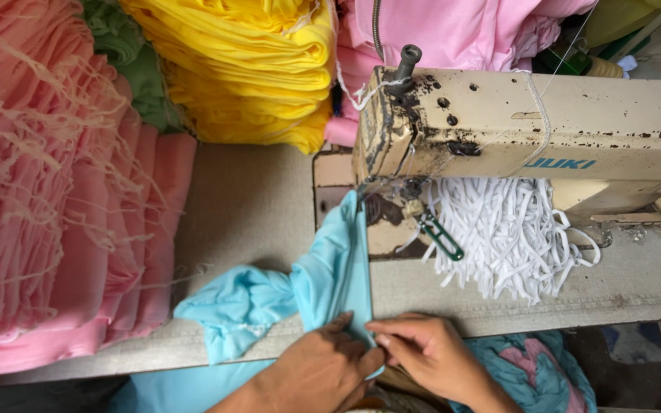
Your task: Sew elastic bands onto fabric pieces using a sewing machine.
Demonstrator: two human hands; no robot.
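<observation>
Light blue cloth (330,268), cream sewing machine (575,130)

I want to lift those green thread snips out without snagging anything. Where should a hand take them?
Take the thread snips by the green handle at its lower right end, coming from the near table edge. They lie slanted, with the upper end tucked under the sewing machine and white elastic strips crowding the right side.
</observation>
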